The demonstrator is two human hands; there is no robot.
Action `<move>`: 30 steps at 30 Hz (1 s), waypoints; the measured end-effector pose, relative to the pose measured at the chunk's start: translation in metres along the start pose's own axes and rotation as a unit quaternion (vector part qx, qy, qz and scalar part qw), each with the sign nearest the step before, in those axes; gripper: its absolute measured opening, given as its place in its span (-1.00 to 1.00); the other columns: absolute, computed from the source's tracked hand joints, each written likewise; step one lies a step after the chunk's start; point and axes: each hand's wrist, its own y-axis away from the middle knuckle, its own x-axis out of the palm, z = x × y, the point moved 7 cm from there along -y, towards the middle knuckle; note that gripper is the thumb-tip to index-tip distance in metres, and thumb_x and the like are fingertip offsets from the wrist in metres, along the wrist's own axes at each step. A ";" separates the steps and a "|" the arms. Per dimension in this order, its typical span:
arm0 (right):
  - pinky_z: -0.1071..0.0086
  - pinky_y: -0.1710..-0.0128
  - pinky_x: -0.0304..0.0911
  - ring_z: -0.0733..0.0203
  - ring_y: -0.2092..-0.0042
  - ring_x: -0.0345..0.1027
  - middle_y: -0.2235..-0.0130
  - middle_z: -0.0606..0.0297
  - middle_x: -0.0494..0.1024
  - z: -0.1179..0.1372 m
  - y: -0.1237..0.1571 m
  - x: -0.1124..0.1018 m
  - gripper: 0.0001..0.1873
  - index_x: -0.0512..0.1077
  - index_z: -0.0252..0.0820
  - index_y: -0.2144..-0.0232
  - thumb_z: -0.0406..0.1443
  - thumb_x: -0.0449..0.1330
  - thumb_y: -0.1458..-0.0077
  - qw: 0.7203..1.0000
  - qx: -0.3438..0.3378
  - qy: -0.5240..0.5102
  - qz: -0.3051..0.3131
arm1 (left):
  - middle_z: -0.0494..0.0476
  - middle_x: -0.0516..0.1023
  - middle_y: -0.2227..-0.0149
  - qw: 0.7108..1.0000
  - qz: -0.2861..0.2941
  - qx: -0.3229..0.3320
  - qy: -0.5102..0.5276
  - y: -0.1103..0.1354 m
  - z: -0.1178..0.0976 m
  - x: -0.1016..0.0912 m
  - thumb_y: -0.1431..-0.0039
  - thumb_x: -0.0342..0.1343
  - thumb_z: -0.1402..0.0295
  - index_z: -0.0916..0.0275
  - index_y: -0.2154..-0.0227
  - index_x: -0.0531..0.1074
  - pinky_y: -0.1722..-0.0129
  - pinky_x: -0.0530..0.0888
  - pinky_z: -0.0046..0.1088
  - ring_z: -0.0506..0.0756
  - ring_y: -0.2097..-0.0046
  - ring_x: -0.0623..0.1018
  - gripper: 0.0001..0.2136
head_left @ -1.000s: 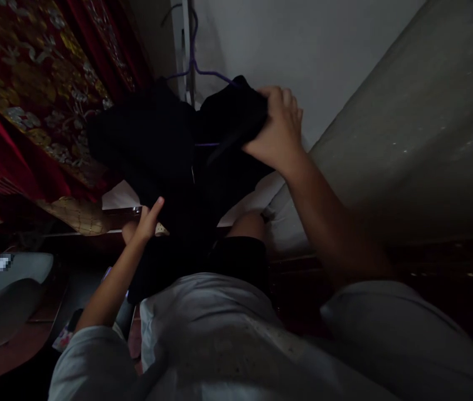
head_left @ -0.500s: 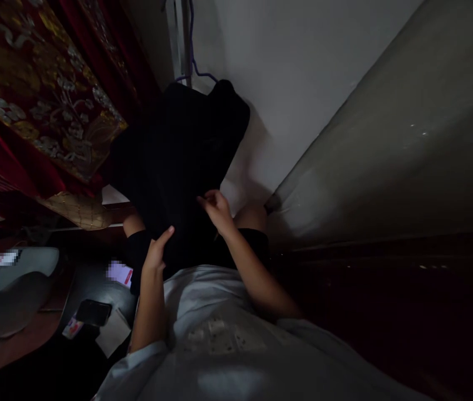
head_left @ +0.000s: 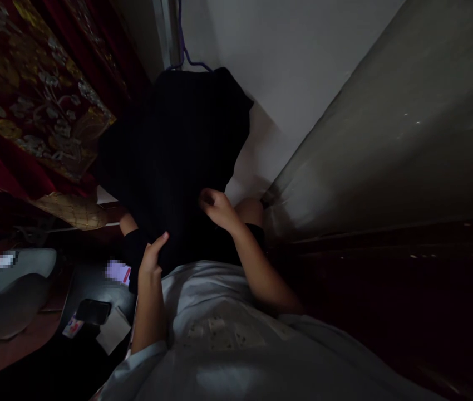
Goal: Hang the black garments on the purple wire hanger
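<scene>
A black garment (head_left: pixel 178 139) hangs from a purple hanger (head_left: pixel 183 55), its lower part spread over my lap. At its lower left, my left hand (head_left: pixel 153 255) grips the cloth with the thumb on top and the fingers hidden beneath. My right hand (head_left: pixel 218 209) is closed in a pinch at the right side of the garment, close over the cloth. Whatever lies between its fingertips is too dark and small to tell.
Red embroidered cloth (head_left: pixel 44 100) hangs at the left. A phone (head_left: pixel 93 312), some paper (head_left: pixel 113 329) and a purple packet (head_left: pixel 117 272) lie on a dark seat to my left. Behind the garment is a pale wall (head_left: pixel 286 50); a plastic-covered panel (head_left: pixel 378 139) slants at the right.
My right hand has turned slightly, its fingers curled closer in. The garment's upper part looks more spread out. My left hand keeps its hold, and the whole view has shifted a little.
</scene>
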 end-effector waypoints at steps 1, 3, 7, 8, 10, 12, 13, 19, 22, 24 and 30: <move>0.30 0.27 0.22 0.19 0.33 0.30 0.40 0.29 0.44 0.001 0.000 0.001 -0.91 0.33 -0.14 0.45 -0.25 0.12 -0.03 1.000 -0.005 -0.002 -0.002 | 0.10 0.68 0.10 1.000 0.000 0.002 -0.008 0.000 0.000 0.000 0.14 0.47 0.14 0.05 0.23 0.64 -0.14 0.62 -0.16 0.41 -0.18 0.55 -0.65; 0.32 0.30 0.19 0.22 0.35 0.28 0.42 0.32 0.40 0.000 0.001 -0.001 -0.91 0.33 -0.15 0.45 -0.25 0.10 -0.02 1.000 -0.004 -0.018 -0.019 | 0.13 0.67 0.11 0.999 -0.018 0.030 -0.034 -0.003 -0.006 -0.003 0.09 0.45 0.16 0.08 0.16 0.61 -0.14 0.60 -0.17 0.39 -0.16 0.56 -0.62; 0.37 0.39 0.10 0.29 0.44 0.20 0.52 0.38 0.30 -0.010 0.001 -0.009 -0.85 0.33 -0.16 0.49 -0.20 0.10 -0.01 0.996 0.052 -0.066 -0.041 | 0.20 0.56 -0.07 0.941 -0.150 0.258 -0.163 -0.006 -0.045 -0.009 -0.03 0.41 0.24 0.16 -0.10 0.44 -0.25 0.47 -0.17 0.29 -0.22 0.49 -0.45; 0.39 0.41 0.08 0.31 0.45 0.17 0.54 0.39 0.28 -0.010 0.001 -0.010 -0.82 0.32 -0.16 0.52 -0.20 0.09 -0.02 0.995 0.058 -0.074 -0.034 | 0.23 0.49 -0.15 0.899 -0.200 0.333 -0.204 -0.002 -0.057 -0.008 -0.06 0.40 0.25 0.18 -0.16 0.38 -0.28 0.42 -0.15 0.28 -0.26 0.44 -0.40; 0.41 0.44 0.04 0.34 0.48 0.13 0.57 0.39 0.27 -0.006 0.002 -0.011 -0.78 0.30 -0.17 0.57 -0.21 0.07 -0.04 0.995 0.053 -0.078 -0.013 | 0.29 0.35 -0.25 0.803 -0.270 0.455 -0.274 0.008 -0.073 0.005 -0.11 0.36 0.26 0.19 -0.22 0.30 -0.31 0.33 -0.12 0.26 -0.31 0.35 -0.38; 0.42 0.47 0.01 0.36 0.51 0.12 0.58 0.39 0.27 0.000 0.003 -0.010 -0.78 0.32 -0.18 0.59 -0.23 0.06 -0.05 0.996 0.052 -0.077 0.007 | 0.30 0.35 -0.23 0.750 -0.242 0.524 -0.322 0.010 -0.076 0.032 -0.19 0.31 0.27 0.19 -0.19 0.33 -0.29 0.32 -0.12 0.25 -0.29 0.35 -0.47; 0.42 0.48 0.00 0.37 0.52 0.12 0.60 0.39 0.28 0.003 0.004 -0.009 -0.77 0.34 -0.19 0.58 -0.23 0.07 -0.05 0.995 0.057 -0.080 0.017 | 0.28 0.41 -0.17 0.750 -0.188 0.536 -0.340 0.006 -0.074 0.049 -0.20 0.30 0.29 0.20 -0.14 0.38 -0.25 0.35 -0.15 0.24 -0.24 0.40 -0.54; 0.46 0.56 -0.01 0.38 0.59 0.16 0.65 0.37 0.34 0.019 0.012 0.000 -0.72 0.45 -0.24 0.54 -0.14 0.18 -0.03 0.984 0.096 -0.119 0.092 | 0.11 0.54 0.27 0.816 -0.011 0.492 -0.303 -0.014 -0.047 0.116 -0.26 0.15 0.43 0.25 0.20 0.46 0.15 0.48 -0.42 0.08 0.22 0.56 -0.92; 0.47 0.60 -0.06 0.40 0.62 0.15 0.67 0.34 0.35 0.022 0.010 -0.002 -0.73 0.45 -0.26 0.56 -0.16 0.19 -0.01 0.978 0.115 -0.125 0.125 | 0.05 0.48 0.38 0.822 -0.020 0.487 -0.293 -0.016 -0.044 0.116 -0.26 0.16 0.42 0.25 0.35 0.43 0.25 0.43 -0.46 0.05 0.31 0.51 -0.94; 0.48 0.62 -0.09 0.41 0.63 0.13 0.68 0.35 0.32 0.027 -0.005 -0.009 -0.76 0.43 -0.26 0.58 -0.21 0.20 -0.01 0.978 0.121 -0.130 0.114 | 0.04 0.46 0.39 0.822 -0.009 0.485 -0.298 -0.018 -0.042 0.113 -0.24 0.17 0.44 0.24 0.38 0.42 0.27 0.41 -0.48 0.04 0.32 0.49 -0.92; 0.51 0.65 -0.17 0.47 0.63 0.01 0.62 0.41 0.26 0.101 -0.093 -0.044 -0.70 0.32 -0.21 0.56 -0.26 0.21 -0.19 0.983 0.028 -0.177 -0.032 | 0.04 0.45 0.39 0.811 0.015 0.444 -0.381 -0.041 -0.029 0.103 -0.18 0.14 0.55 0.22 0.38 0.41 0.30 0.37 -0.48 0.05 0.33 0.49 -0.90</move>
